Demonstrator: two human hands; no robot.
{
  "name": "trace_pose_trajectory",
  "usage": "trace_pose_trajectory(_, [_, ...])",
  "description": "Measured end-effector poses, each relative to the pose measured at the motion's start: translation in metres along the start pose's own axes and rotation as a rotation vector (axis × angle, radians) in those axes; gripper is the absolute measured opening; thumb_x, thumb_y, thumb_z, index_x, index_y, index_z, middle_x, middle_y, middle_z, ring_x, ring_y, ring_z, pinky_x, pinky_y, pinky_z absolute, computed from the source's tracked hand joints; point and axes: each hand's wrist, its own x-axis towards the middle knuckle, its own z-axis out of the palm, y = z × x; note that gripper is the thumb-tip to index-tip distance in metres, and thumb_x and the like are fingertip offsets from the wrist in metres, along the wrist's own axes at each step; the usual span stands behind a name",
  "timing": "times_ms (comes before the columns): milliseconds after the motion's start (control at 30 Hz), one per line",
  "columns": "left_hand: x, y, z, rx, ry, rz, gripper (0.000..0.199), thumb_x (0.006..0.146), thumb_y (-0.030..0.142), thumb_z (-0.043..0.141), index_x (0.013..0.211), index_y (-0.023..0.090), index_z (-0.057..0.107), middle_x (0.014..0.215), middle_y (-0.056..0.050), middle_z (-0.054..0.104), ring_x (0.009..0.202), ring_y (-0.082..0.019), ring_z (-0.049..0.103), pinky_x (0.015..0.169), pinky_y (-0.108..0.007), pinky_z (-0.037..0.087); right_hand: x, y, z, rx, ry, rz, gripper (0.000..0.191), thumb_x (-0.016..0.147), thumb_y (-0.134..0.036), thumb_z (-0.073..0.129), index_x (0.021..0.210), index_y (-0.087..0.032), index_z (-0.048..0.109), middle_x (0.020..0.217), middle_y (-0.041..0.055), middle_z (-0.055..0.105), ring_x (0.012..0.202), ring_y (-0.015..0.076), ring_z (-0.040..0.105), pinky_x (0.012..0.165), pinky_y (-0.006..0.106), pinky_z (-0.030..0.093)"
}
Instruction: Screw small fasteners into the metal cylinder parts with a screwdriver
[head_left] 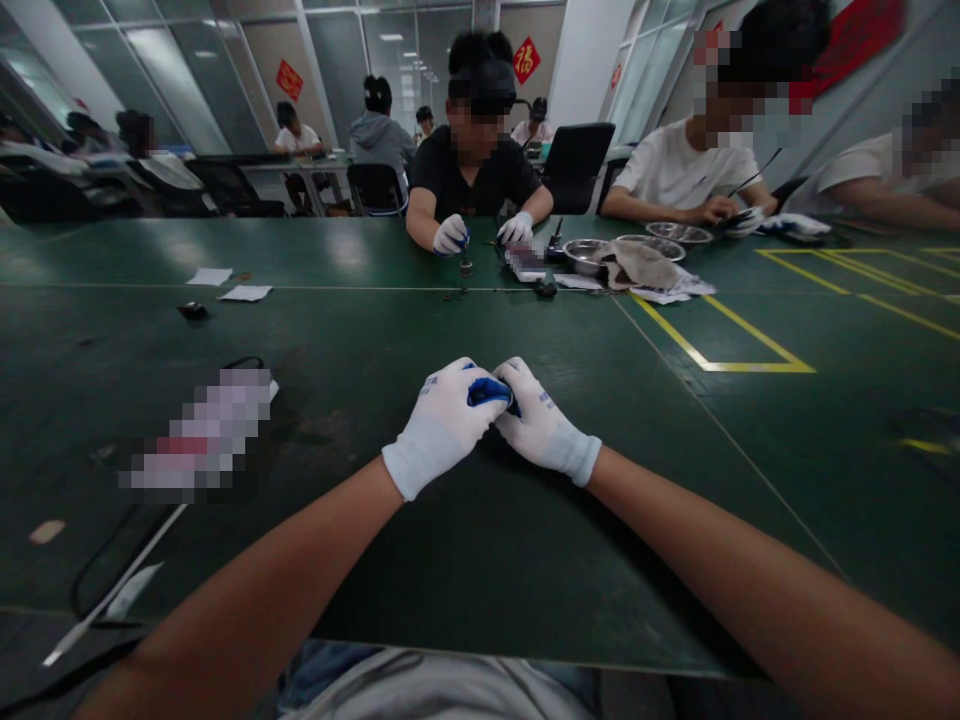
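Note:
Over the green table (427,560), my left hand (454,418) and my right hand (541,418) meet in front of me. Each wears a white knit glove; blue coating shows on the left palm side. The fingers of both hands are curled and pressed together at the tips. A sliver of something dark shows between them, but the gloves hide most of it and I cannot tell what it is.
Left of my arms lies a blurred-out flat item (202,430) with a dark cord and a pale strip (112,585). A small black object (193,311) and white papers (246,293) lie beyond. Opposite, a gloved co-worker (480,170) works near metal bowls (583,254) and a cloth (637,268).

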Motion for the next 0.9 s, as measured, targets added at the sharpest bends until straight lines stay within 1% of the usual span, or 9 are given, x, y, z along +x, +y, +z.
trace_pose_trajectory(167, [-0.002,0.003,0.006,0.056,0.085,0.003,0.004,0.09,0.024,0.072,0.093,0.021,0.072,0.101,-0.005,0.069,0.096,-0.024,0.069,0.092,-0.044,0.06,0.001,0.001,0.002,0.007,0.015,0.038,0.017,0.077,-0.011,0.057,0.087,-0.024,0.052,0.098,0.0052,0.051,0.088,0.0226,0.053,0.079,0.039,0.05])
trace_pose_trajectory(233, [0.0,0.0,0.009,0.037,0.143,0.005,0.009,0.088,0.024,0.074,0.095,0.02,0.069,0.103,-0.005,0.067,0.097,-0.023,0.068,0.092,-0.043,0.06,0.001,0.003,0.002,0.008,0.039,0.057,0.017,0.076,-0.012,0.057,0.088,-0.024,0.054,0.098,0.0052,0.052,0.088,0.0226,0.054,0.079,0.039,0.05])
trace_pose_trajectory(300, [0.004,-0.008,0.012,0.009,0.201,0.02,0.018,0.087,0.025,0.075,0.103,0.02,0.067,0.109,-0.006,0.066,0.103,-0.023,0.068,0.096,-0.042,0.059,0.002,0.008,0.002,0.011,0.102,0.084,0.018,0.076,-0.013,0.057,0.09,-0.024,0.055,0.097,0.005,0.054,0.088,0.0229,0.055,0.08,0.039,0.05])
trace_pose_trajectory(400, [0.016,-0.029,0.014,0.036,0.248,0.042,0.03,0.089,0.027,0.072,0.117,0.019,0.064,0.122,-0.011,0.063,0.115,-0.026,0.065,0.105,-0.043,0.055,0.001,0.016,0.001,0.032,0.242,0.182,0.014,0.078,-0.018,0.06,0.091,-0.025,0.057,0.094,0.0038,0.058,0.086,0.0231,0.057,0.081,0.04,0.05])
trace_pose_trajectory(467, [0.028,-0.046,0.013,0.147,0.257,-0.016,0.036,0.089,0.029,0.072,0.122,0.019,0.063,0.127,-0.013,0.061,0.122,-0.03,0.062,0.111,-0.048,0.051,0.0,0.022,0.001,0.059,0.325,0.269,0.013,0.079,-0.023,0.062,0.091,-0.025,0.058,0.091,0.0032,0.06,0.085,0.0237,0.059,0.081,0.041,0.051])
trace_pose_trajectory(567, [0.053,-0.068,0.009,0.303,0.221,-0.136,0.042,0.089,0.036,0.07,0.128,0.02,0.062,0.131,-0.016,0.059,0.124,-0.035,0.061,0.109,-0.052,0.05,-0.001,0.025,0.001,0.088,0.387,0.334,0.015,0.078,-0.025,0.064,0.091,-0.025,0.058,0.089,0.003,0.063,0.084,0.0245,0.061,0.081,0.042,0.052])
trace_pose_trajectory(667, [0.082,-0.083,0.001,0.459,0.196,-0.132,0.047,0.09,0.041,0.067,0.132,0.021,0.061,0.137,-0.018,0.058,0.128,-0.039,0.058,0.11,-0.055,0.049,-0.003,0.021,0.001,0.094,0.376,0.333,0.015,0.079,-0.026,0.063,0.093,-0.025,0.058,0.089,0.0033,0.064,0.083,0.024,0.061,0.078,0.04,0.052])
trace_pose_trajectory(733, [0.103,-0.091,-0.006,0.519,0.195,-0.183,0.053,0.091,0.045,0.065,0.136,0.018,0.06,0.14,-0.021,0.056,0.13,-0.042,0.056,0.11,-0.057,0.047,-0.004,0.016,0.001,0.095,0.363,0.332,0.014,0.08,-0.024,0.062,0.093,-0.025,0.058,0.09,0.0037,0.064,0.083,0.0237,0.062,0.077,0.04,0.052])
trace_pose_trajectory(900, [0.15,-0.11,-0.017,0.547,0.175,-0.31,0.078,0.087,0.056,0.065,0.15,0.013,0.05,0.151,-0.027,0.049,0.141,-0.047,0.048,0.115,-0.061,0.043,-0.007,0.003,-0.001,0.095,0.34,0.361,0.011,0.082,-0.023,0.06,0.093,-0.025,0.058,0.092,0.0045,0.064,0.084,0.0234,0.063,0.077,0.04,0.052])
